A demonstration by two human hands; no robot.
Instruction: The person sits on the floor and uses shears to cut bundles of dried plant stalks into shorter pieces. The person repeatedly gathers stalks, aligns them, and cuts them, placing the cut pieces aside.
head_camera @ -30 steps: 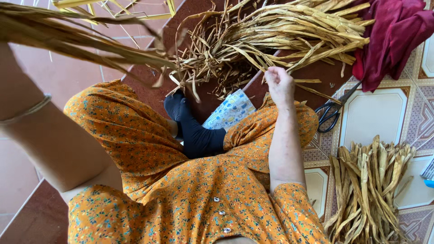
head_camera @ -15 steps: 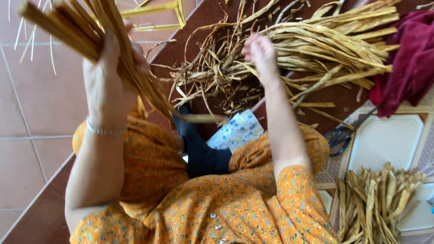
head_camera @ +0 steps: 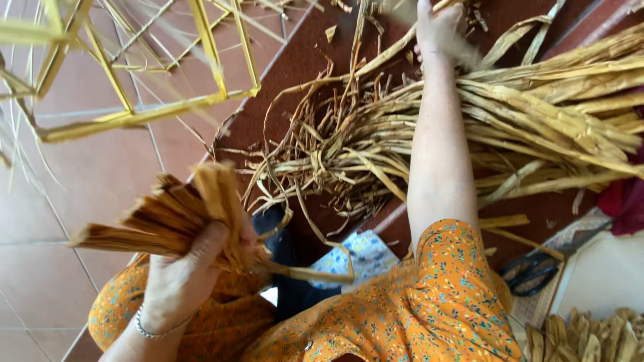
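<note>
Dried, straw-coloured plant strips fill most of the view. Left hand (head_camera: pixel 184 271): closed around a bundle of strips (head_camera: pixel 168 218), whose cut ends fan out to the left and upward; one long strip trails from the fist to the right, across the lap. A thin silver bracelet (head_camera: pixel 151 332) circles the left wrist. Right hand (head_camera: pixel 439 30): stretched forward to the far edge of the large pile of strips (head_camera: pixel 523 127), which lies on a dark red-brown mat (head_camera: pixel 302 60); the fingers are blurred and partly out of frame (whether they grip a strip or lie open cannot be told). The right forearm crosses over the pile, whose loose, curled ends tangle toward the left while the straighter lengths run off to the right.

Foreground: orange flowered clothing (head_camera: pixel 429 302) covers the person's shoulder and knees, with dark fabric and a pale blue patterned cloth (head_camera: pixel 362 258) between them. Upper left: a yellow frame (head_camera: pixel 141 80) of thin bars stands on the terracotta floor tiles (head_camera: pixel 80 174), with fine pale straws beside it. Right edge: black scissors (head_camera: pixel 537 268) lie just beside the orange sleeve, a dark red cloth (head_camera: pixel 624 201) shows at the margin, and a second heap of short strips (head_camera: pixel 590 335) sits at the lower right corner on patterned tiles.
</note>
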